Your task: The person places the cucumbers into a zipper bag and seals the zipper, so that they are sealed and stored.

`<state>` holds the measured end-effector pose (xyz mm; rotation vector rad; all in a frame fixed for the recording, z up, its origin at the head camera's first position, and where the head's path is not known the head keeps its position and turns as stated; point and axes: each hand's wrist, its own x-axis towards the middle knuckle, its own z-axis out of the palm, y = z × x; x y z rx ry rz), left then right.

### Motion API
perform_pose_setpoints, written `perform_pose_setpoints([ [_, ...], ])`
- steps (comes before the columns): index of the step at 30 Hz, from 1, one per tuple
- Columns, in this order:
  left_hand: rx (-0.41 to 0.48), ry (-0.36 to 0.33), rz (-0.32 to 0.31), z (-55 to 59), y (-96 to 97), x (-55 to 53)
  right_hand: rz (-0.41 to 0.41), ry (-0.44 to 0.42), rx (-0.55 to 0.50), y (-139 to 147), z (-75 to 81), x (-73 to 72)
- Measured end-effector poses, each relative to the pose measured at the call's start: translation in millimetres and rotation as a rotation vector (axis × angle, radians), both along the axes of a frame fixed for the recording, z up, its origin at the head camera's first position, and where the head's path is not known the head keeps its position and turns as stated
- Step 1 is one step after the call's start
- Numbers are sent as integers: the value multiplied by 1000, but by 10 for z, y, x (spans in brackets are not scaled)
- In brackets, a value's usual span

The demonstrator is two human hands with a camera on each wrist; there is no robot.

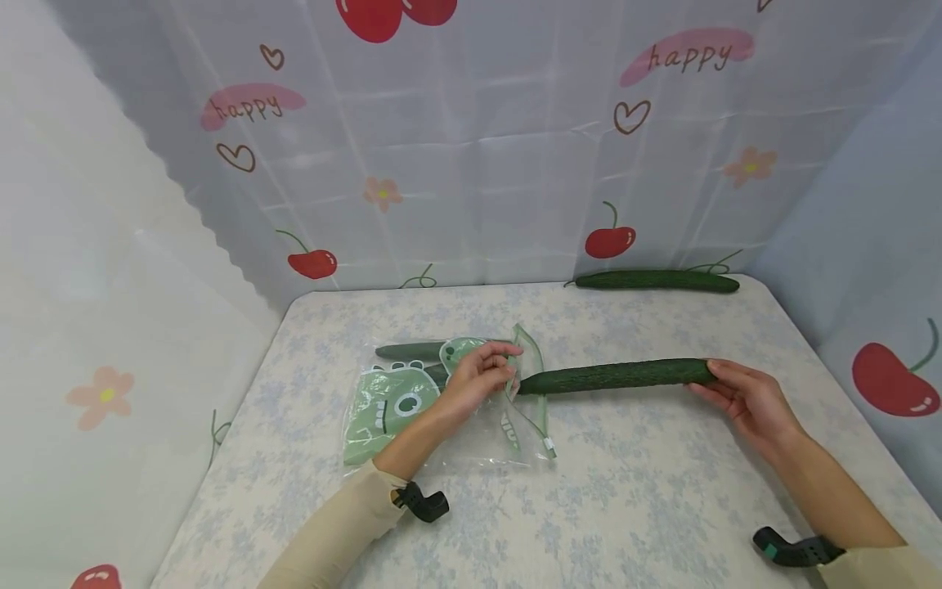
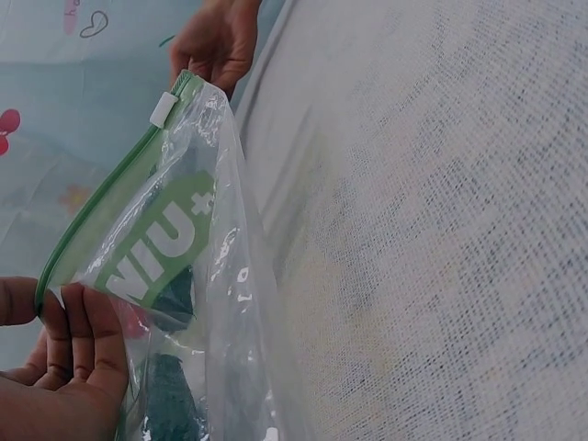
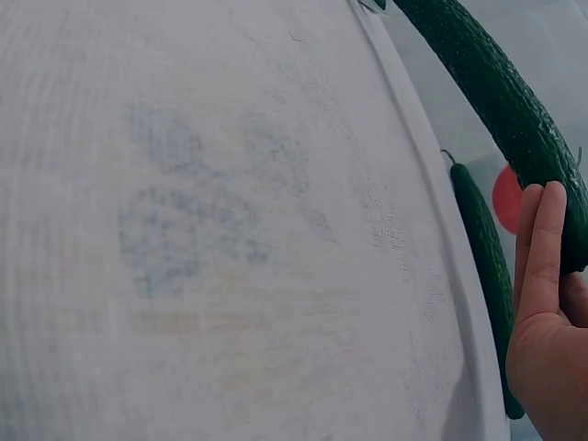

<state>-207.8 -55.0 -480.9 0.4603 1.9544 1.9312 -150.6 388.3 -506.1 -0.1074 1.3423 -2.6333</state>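
A clear zip bag [image 1: 471, 438] with a green cartoon print lies on the table, its mouth facing right. My left hand [image 1: 478, 378] pinches the green zip edge of that mouth; the white slider [image 2: 163, 109] hangs at its other end. Inside the bag is a dark green cucumber [image 1: 408, 351], with part of another dark green shape beside it. My right hand [image 1: 752, 406] grips a long cucumber [image 1: 618, 376] by its right end. That cucumber's left tip is at the bag's mouth, close to my left fingers.
Another cucumber [image 1: 655, 281] lies along the table's back edge, against the printed curtain [image 1: 478, 164]. A pale floral cloth covers the table [image 1: 625, 491]. Curtains also hang at the left and right sides.
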Motion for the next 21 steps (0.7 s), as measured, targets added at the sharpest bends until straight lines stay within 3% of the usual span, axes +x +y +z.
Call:
perform_pose_setpoints([
  [7,6,-5,6,-9,8,-4,16,-15,52,-112,-3,30],
  [21,30,-1,-15,25,-1,8,61,-103,212,-601,13,-72],
])
